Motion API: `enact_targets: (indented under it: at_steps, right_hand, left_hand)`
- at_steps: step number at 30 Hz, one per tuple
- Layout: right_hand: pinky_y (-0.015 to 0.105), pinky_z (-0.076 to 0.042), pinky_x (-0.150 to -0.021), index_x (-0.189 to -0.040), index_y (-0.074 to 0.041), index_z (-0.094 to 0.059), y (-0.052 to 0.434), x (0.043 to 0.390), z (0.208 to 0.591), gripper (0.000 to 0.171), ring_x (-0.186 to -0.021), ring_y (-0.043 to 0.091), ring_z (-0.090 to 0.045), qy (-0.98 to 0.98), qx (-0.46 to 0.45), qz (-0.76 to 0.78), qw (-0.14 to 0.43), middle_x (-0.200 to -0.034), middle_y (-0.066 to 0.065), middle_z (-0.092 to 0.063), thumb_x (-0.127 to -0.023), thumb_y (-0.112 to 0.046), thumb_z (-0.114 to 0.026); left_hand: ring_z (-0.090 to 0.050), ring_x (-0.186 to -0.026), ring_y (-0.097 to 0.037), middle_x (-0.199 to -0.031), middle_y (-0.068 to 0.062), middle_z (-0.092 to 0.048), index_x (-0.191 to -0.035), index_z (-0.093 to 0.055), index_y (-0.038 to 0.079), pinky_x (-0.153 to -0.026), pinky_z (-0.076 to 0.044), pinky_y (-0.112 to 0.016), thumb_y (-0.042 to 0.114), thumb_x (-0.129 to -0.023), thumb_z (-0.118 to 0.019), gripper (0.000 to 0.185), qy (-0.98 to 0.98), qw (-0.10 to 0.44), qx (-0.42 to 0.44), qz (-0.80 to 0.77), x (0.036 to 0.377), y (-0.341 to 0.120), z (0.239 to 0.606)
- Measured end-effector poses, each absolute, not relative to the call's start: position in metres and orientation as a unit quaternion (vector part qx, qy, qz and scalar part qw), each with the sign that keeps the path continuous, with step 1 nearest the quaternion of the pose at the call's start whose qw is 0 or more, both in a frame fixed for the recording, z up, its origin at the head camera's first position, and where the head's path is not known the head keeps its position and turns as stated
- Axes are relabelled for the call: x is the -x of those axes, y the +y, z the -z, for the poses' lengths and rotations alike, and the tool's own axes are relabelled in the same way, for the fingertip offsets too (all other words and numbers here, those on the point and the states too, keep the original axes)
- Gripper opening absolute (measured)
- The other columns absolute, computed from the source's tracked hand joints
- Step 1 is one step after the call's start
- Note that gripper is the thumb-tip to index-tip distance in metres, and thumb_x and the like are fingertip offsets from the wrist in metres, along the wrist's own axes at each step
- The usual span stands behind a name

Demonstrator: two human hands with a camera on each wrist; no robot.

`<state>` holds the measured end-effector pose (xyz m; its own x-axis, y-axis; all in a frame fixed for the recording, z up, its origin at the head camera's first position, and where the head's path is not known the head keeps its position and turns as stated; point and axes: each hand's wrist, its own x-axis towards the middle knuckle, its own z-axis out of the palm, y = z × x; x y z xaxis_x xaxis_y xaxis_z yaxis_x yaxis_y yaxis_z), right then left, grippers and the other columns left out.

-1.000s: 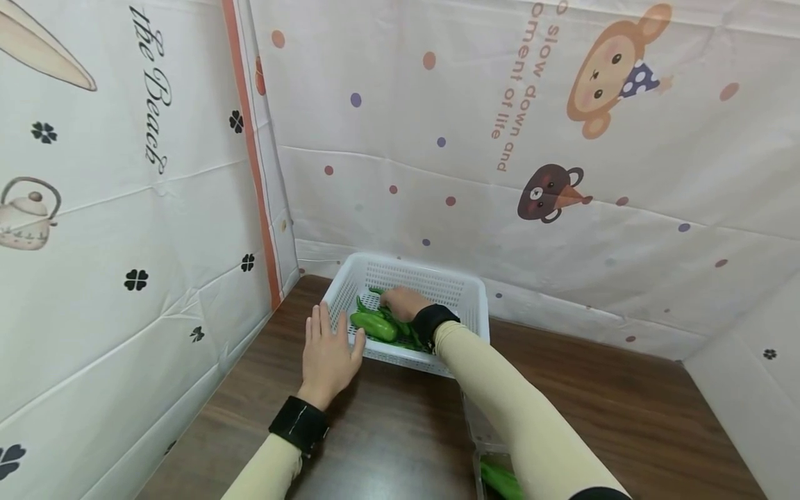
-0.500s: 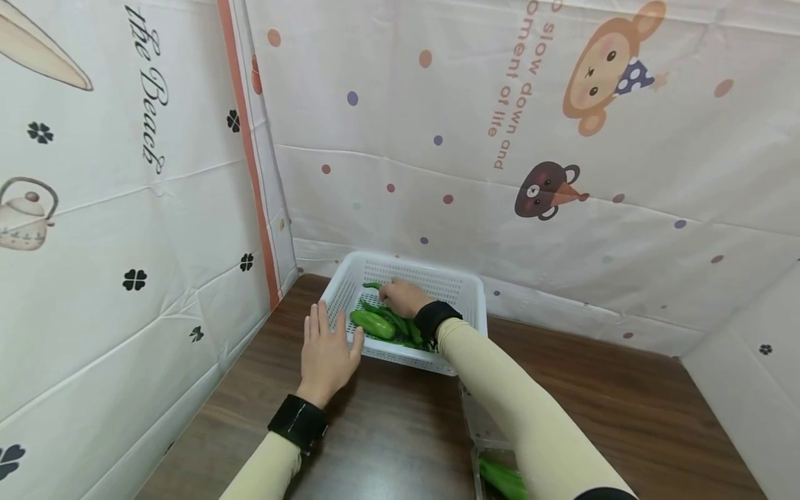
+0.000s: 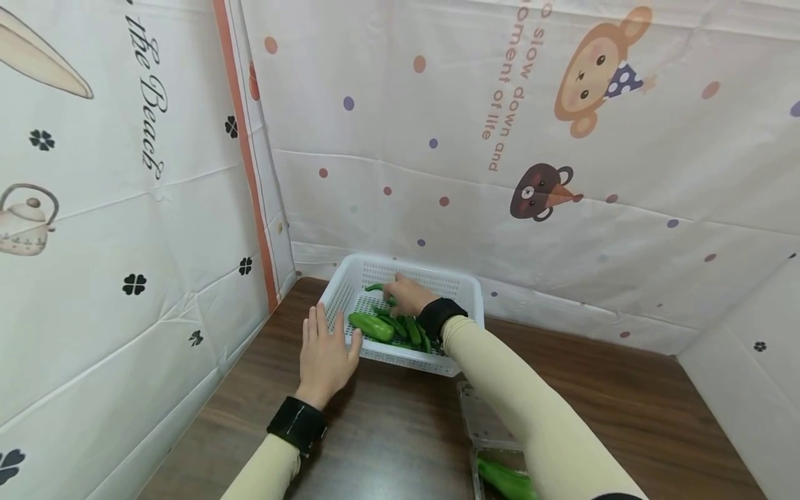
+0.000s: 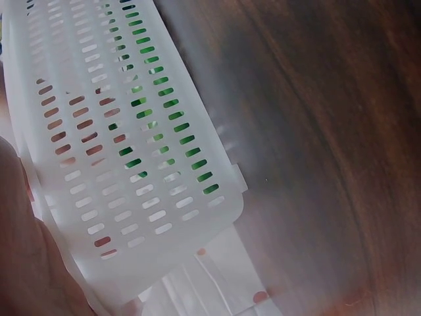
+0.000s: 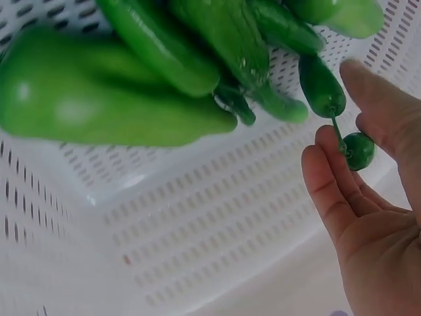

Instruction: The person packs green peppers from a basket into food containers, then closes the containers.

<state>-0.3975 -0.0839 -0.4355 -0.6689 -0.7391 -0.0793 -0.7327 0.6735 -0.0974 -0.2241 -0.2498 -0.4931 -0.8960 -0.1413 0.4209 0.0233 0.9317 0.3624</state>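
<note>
Two hands: left hand [image 3: 325, 354] flat against basket [image 3: 462, 292]; right hand [image 3: 406, 295], fingers relaxed, among peppers [image 3: 375, 326].

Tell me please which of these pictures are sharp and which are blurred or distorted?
Head view: evenly lit and sharp, but the wide lens bends the wall lines; the white basket is clear. Left wrist view: hazy and washed out, the brown table soft. Right wrist view: very close, the big green pepper smeared and soft, while the right hand is crisper.

Makeshift recording booth: cartoon-print sheets [image 3: 562, 139] around wooden table [image 3: 387, 430]
</note>
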Motion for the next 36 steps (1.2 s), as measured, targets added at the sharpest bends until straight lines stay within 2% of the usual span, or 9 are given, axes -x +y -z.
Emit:
enact_targets:
  at_steps: [5, 9, 13, 17, 20, 22, 26, 32, 36]
  right_hand:
    - [0.039, -0.054, -0.091, -0.121, -0.006, -0.068, -0.077, 0.39, 0.42, 0.043, -0.114, 0.03, -0.059, 0.914, 0.399, 0.011, 0.074, -0.126, 0.016, -0.06, -0.082, -0.008, -0.087]
    - [0.035, -0.046, -0.078, -0.096, -0.005, -0.065, -0.069, 0.39, 0.417, 0.023, -0.088, 0.021, -0.052, 0.903, 0.426, -0.01, 0.052, -0.094, 0.005, -0.057, -0.083, -0.002, -0.084]
    - [0.033, -0.028, -0.067, -0.073, -0.012, -0.04, -0.064, 0.39, 0.419, 0.045, -0.069, 0.015, -0.028, 0.892, 0.451, -0.018, 0.018, -0.072, -0.004, -0.027, -0.086, 0.004, -0.079]
    - [0.028, -0.028, -0.061, -0.068, -0.012, -0.045, -0.062, 0.385, 0.42, 0.042, -0.062, 0.011, -0.028, 0.897, 0.439, -0.04, 0.013, -0.065, -0.008, -0.027, -0.085, 0.002, -0.081]
    - [0.026, -0.039, -0.06, -0.08, -0.009, -0.066, -0.06, 0.384, 0.424, 0.019, -0.062, 0.01, -0.045, 0.904, 0.423, -0.057, 0.013, -0.065, -0.006, -0.05, -0.083, -0.006, -0.085]
    - [0.027, -0.042, -0.06, -0.083, -0.007, -0.07, -0.06, 0.383, 0.426, 0.015, -0.063, 0.012, -0.051, 0.907, 0.416, -0.063, 0.017, -0.067, -0.003, -0.057, -0.084, -0.008, -0.085]
    - [0.026, -0.045, -0.06, -0.083, -0.01, -0.068, -0.059, 0.381, 0.43, 0.017, -0.065, 0.011, -0.053, 0.909, 0.408, -0.08, 0.016, -0.07, -0.003, -0.058, -0.085, -0.01, -0.085]
    - [0.029, -0.034, -0.06, -0.083, -0.008, -0.064, -0.053, 0.375, 0.427, 0.016, -0.064, 0.013, -0.041, 0.905, 0.421, -0.065, 0.002, -0.068, -0.004, -0.045, -0.091, -0.007, -0.078]
    - [0.03, -0.039, -0.066, -0.097, -0.008, -0.071, -0.05, 0.369, 0.422, 0.007, -0.072, 0.016, -0.052, 0.899, 0.435, -0.055, -0.004, -0.079, 0.0, -0.059, -0.094, -0.012, -0.076]
  left_hand:
    - [-0.015, -0.152, -0.05, -0.16, -0.038, -0.022, -0.145, -0.052, -0.006, -0.124, -0.014, -0.058, 0.045, -0.105, -0.046, 0.065, -0.957, 0.225, -0.032, 0.18, 0.225, -0.25, 0.492]
    - [-0.015, -0.152, -0.05, -0.16, -0.038, -0.023, -0.144, -0.052, -0.006, -0.124, -0.014, -0.058, 0.045, -0.105, -0.046, 0.065, -0.956, 0.228, -0.031, 0.18, 0.227, -0.25, 0.491]
    - [-0.015, -0.152, -0.05, -0.16, -0.038, -0.023, -0.145, -0.052, -0.006, -0.124, -0.014, -0.059, 0.045, -0.105, -0.046, 0.065, -0.957, 0.227, -0.031, 0.18, 0.227, -0.25, 0.491]
    - [-0.015, -0.152, -0.05, -0.161, -0.038, -0.021, -0.144, -0.052, -0.006, -0.124, -0.013, -0.059, 0.045, -0.105, -0.046, 0.065, -0.957, 0.225, -0.034, 0.182, 0.227, -0.251, 0.492]
    - [-0.015, -0.152, -0.051, -0.16, -0.038, -0.022, -0.143, -0.053, -0.007, -0.124, -0.013, -0.059, 0.045, -0.105, -0.046, 0.065, -0.956, 0.226, -0.037, 0.185, 0.225, -0.251, 0.494]
    - [-0.015, -0.152, -0.05, -0.161, -0.038, -0.022, -0.143, -0.053, -0.007, -0.124, -0.013, -0.059, 0.046, -0.105, -0.047, 0.065, -0.955, 0.226, -0.038, 0.186, 0.224, -0.25, 0.495]
    - [-0.015, -0.152, -0.05, -0.161, -0.037, -0.023, -0.143, -0.053, -0.006, -0.124, -0.014, -0.059, 0.047, -0.104, -0.048, 0.065, -0.955, 0.226, -0.038, 0.188, 0.223, -0.248, 0.497]
    - [-0.016, -0.152, -0.05, -0.16, -0.038, -0.024, -0.142, -0.054, -0.006, -0.124, -0.015, -0.059, 0.046, -0.105, -0.048, 0.064, -0.955, 0.23, -0.035, 0.184, 0.223, -0.245, 0.497]
    - [-0.015, -0.152, -0.051, -0.16, -0.038, -0.022, -0.141, -0.055, -0.007, -0.124, -0.013, -0.06, 0.045, -0.105, -0.048, 0.064, -0.954, 0.228, -0.034, 0.191, 0.221, -0.247, 0.498]
